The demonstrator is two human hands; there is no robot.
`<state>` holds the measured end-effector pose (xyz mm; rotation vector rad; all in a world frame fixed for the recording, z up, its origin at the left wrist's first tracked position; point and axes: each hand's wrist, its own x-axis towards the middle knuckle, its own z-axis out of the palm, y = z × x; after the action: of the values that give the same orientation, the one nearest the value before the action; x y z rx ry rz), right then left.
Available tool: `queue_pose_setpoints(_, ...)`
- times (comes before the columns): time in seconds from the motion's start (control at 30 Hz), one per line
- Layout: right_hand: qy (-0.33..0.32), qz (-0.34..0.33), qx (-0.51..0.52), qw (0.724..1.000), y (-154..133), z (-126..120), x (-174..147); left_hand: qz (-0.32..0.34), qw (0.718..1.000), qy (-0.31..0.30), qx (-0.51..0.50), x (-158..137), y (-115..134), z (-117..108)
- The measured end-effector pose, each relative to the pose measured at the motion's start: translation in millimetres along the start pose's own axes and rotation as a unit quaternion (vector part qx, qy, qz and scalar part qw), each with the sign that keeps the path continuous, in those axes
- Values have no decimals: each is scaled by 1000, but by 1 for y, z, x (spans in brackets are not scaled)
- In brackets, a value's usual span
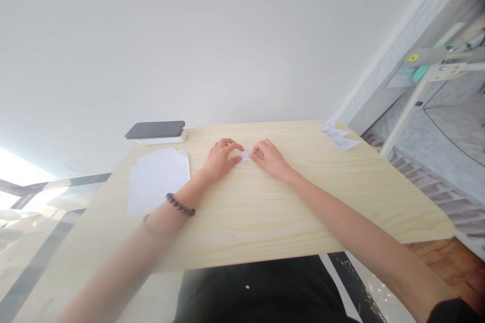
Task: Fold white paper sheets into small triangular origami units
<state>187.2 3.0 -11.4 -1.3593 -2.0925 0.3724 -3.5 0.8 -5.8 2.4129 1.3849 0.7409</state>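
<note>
Right of the paper stack sits a small white paper; the right hand pinches one end, the left hand curls at the other, whether gripping I cannot tell.

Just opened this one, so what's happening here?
A person has the fingertips of the left hand and right hand at a small paper on the table. White sheets lie by the left forearm, more paper pieces at the far right corner, and a phone at the far left.
</note>
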Motion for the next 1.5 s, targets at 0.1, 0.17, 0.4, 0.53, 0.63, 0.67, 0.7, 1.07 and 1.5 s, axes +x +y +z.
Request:
queue_pose_setpoints(0.1,-5,-23,8,1000,2,0,1,85,996,-28,-29,0,1,-4)
queue_pose_setpoints(0.17,-16,-36,17,999,4,-2,1,108,993,-41,-26,0,0,-6)
queue_pose_setpoints(0.4,-49,-129,65,988,7,-8,-6,135,989,-45,36,-1,1,-9)
queue_pose_setpoints(0.53,-27,-171,32,984,5,-7,-5,146,986,-33,71,-2,5,-11)
queue_pose_setpoints(0.63,-6,-192,-23,981,2,-8,-4,163,980,-8,111,-3,6,-11)
queue_pose_setpoints(0.67,-1,-200,-36,979,1,-9,-4,172,978,4,121,-3,6,-11)
queue_pose_setpoints(0.7,6,-207,-45,977,0,-9,-4,181,975,16,127,-3,6,-10)
queue_pose_setpoints(1.07,50,-241,-80,966,-4,-7,-6,267,944,92,170,0,8,-10)
queue_pose_setpoints(1.5,61,-245,-55,966,-6,-8,-7,256,950,95,153,0,9,-11)
